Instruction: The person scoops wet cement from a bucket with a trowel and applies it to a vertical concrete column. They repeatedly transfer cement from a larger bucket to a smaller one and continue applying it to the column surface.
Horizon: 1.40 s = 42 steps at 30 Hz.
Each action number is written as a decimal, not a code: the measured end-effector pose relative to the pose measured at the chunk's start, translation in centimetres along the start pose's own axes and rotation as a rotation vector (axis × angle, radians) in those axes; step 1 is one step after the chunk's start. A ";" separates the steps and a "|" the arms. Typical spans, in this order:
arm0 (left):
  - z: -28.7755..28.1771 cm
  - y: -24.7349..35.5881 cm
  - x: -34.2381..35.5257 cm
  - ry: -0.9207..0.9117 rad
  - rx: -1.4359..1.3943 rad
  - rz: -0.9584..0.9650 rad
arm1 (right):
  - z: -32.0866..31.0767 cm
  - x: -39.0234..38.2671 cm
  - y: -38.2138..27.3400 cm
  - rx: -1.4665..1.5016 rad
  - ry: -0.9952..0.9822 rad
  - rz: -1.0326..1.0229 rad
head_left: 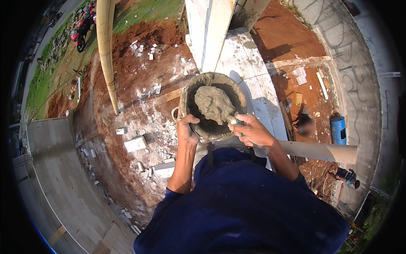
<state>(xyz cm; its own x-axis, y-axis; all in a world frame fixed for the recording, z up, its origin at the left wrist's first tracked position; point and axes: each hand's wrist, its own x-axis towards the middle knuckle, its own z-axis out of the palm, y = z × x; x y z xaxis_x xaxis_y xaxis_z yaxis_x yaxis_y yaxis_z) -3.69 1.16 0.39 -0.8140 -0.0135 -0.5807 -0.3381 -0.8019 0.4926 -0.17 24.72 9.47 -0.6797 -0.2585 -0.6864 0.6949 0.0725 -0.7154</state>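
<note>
A mortar-crusted bucket (184, 95) is held before my body, with a lump of wet grey mortar (212, 103) in its mouth. My left hand (187, 127) is closed on the bucket's left rim, thumb over the edge. My right hand (249, 129) grips a pale-and-green trowel handle (240, 122) at the bucket's right; the trowel's blade is hidden under the mortar. Behind the bucket runs a white block wall top (249, 57).
I am high above red, rubble-strewn ground (148, 118). A bamboo pole (105, 51) stands left, a pale column (207, 34) ahead. A beam (321, 151) juts right; below are a person (303, 124), another person (346, 175) and a blue barrel (338, 130). A grey roof (59, 165) lies lower left.
</note>
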 end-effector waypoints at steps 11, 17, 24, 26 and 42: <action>-0.8 -1.6 1.9 -0.051 0.081 -0.054 | -5.3 0.3 -8.9 0.376 0.266 -0.262; -2.0 -0.3 0.2 -0.096 0.061 -0.003 | -8.3 8.4 -17.6 0.180 0.632 -0.541; -2.0 0.4 -0.6 -0.054 0.103 0.013 | -14.5 24.5 -18.9 -0.554 1.156 -0.649; -1.0 0.8 -1.3 -0.076 0.095 0.073 | -13.8 24.4 -18.4 -0.512 1.160 -0.699; -1.8 3.1 -1.5 -0.082 0.120 0.203 | 5.4 2.6 4.3 -1.176 0.464 -0.344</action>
<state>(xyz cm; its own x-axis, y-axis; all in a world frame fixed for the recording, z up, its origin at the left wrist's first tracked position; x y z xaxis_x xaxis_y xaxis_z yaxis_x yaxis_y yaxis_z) -2.64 -2.38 1.66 -0.9051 -0.1144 -0.4096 -0.2134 -0.7111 0.6700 2.32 19.11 5.36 -0.9611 -0.0954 -0.2593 0.0123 0.9227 -0.3853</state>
